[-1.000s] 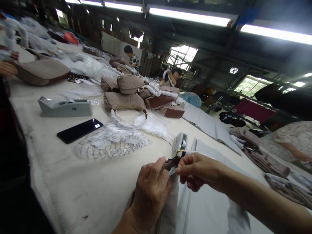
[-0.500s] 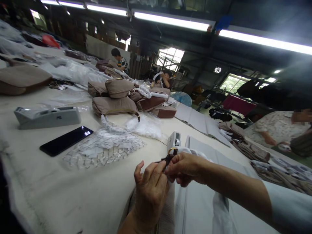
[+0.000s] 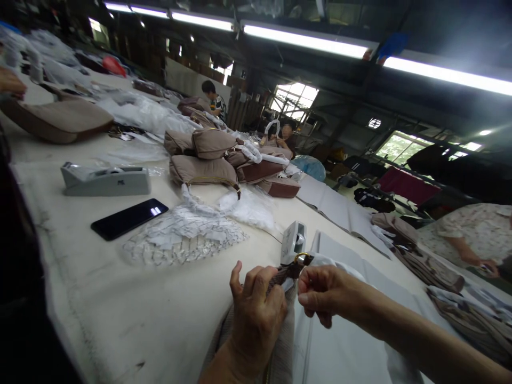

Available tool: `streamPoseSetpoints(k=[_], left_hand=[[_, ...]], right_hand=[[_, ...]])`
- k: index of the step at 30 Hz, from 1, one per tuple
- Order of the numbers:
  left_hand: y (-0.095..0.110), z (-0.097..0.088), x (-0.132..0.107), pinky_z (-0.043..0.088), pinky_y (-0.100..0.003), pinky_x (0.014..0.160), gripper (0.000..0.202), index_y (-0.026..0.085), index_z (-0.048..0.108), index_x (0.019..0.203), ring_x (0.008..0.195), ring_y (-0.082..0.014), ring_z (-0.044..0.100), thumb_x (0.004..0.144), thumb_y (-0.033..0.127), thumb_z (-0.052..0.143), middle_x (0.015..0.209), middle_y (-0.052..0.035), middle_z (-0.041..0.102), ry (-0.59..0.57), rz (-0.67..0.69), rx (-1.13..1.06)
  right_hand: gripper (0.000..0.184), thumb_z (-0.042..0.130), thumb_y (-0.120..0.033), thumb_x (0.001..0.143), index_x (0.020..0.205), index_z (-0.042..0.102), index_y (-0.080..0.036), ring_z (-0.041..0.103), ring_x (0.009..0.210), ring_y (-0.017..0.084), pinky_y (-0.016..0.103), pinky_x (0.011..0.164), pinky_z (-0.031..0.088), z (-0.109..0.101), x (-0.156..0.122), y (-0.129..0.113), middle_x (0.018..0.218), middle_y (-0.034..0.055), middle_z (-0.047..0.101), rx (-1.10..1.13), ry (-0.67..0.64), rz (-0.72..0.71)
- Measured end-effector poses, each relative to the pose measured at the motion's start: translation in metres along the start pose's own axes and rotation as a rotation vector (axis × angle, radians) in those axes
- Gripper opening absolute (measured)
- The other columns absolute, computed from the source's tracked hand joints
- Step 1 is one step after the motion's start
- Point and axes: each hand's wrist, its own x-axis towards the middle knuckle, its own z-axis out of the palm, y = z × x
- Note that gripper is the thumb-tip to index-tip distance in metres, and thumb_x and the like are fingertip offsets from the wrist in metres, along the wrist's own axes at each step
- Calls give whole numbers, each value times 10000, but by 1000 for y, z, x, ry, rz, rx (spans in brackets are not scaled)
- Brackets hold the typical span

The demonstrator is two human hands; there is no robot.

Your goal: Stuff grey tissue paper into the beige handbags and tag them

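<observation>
A taupe fabric handbag [image 3: 283, 341] lies under my hands at the table's near edge, partly hidden by them. My left hand [image 3: 258, 314] is closed on the top corner of the handbag, its little-finger side hidden and one finger raised. Beside that corner my right hand [image 3: 326, 293] is held in a pinch, slightly apart from the left; what is between its fingertips, if anything, I cannot make out. A gold ring [image 3: 302, 257] joins the bag's dark end tab to a strap in white wrapping [image 3: 340, 266]. A small white tape dispenser [image 3: 294, 241] stands just beyond the ring.
A pile of white labels [image 3: 184, 234], a black phone [image 3: 128, 218] and a grey tape dispenser [image 3: 106, 181] lie to the left. Stuffed taupe bags [image 3: 204, 169] are heaped behind. Another person's hand [image 3: 12, 82] is at far left; a co-worker [image 3: 476, 234] works at right.
My right hand has drawn back to the right, away from my left hand and the bag's corner. My left hand keeps its hold. The view has turned somewhat left.
</observation>
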Motion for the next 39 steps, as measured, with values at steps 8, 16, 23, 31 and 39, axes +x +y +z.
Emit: streamPoseSetpoints(k=[8, 16, 23, 31, 39], left_hand=[[2, -1, 0, 220, -569, 1049, 117, 162, 573, 692, 925, -195, 574, 757, 65, 580, 945, -42, 652, -31, -25, -18], [3, 0, -1, 219, -553, 1058, 102, 158, 575, 701, 921, -188, 578, 794, 116, 573, 956, -54, 640, 30, -13, -36], [1, -3, 0, 208, -541, 1077, 100, 159, 597, 725, 970, -186, 568, 817, 125, 578, 1075, -70, 635, 106, 30, -12], [-1, 5, 0, 157, -523, 1100, 141, 161, 576, 681, 917, -167, 580, 816, 121, 572, 1002, 6, 693, 121, 49, -43], [1, 0, 1, 182, -542, 1071, 144, 170, 585, 730, 886, -166, 592, 850, 112, 529, 955, -2, 699, 1, 15, -92]], right_hand=[[409, 620, -205, 685, 1007, 368, -210, 481, 425, 73, 167, 409, 374, -18, -24, 8, 574, -68, 590, -93, -36, 15], [446, 721, -334, 719, 985, 388, -202, 495, 466, 70, 177, 434, 394, -9, -7, -14, 643, -37, 609, 60, -135, -195], [387, 715, -321, 675, 879, 415, -187, 464, 368, 56, 152, 344, 328, 5, 14, -25, 609, -47, 605, -21, -48, -123], [266, 632, -205, 668, 844, 434, -188, 457, 342, 58, 149, 318, 306, 5, 21, -28, 581, -59, 601, -113, 8, -81], [236, 610, -169, 651, 822, 447, -186, 466, 340, 65, 147, 314, 311, 6, 24, -26, 552, -64, 596, -153, 3, -75]])
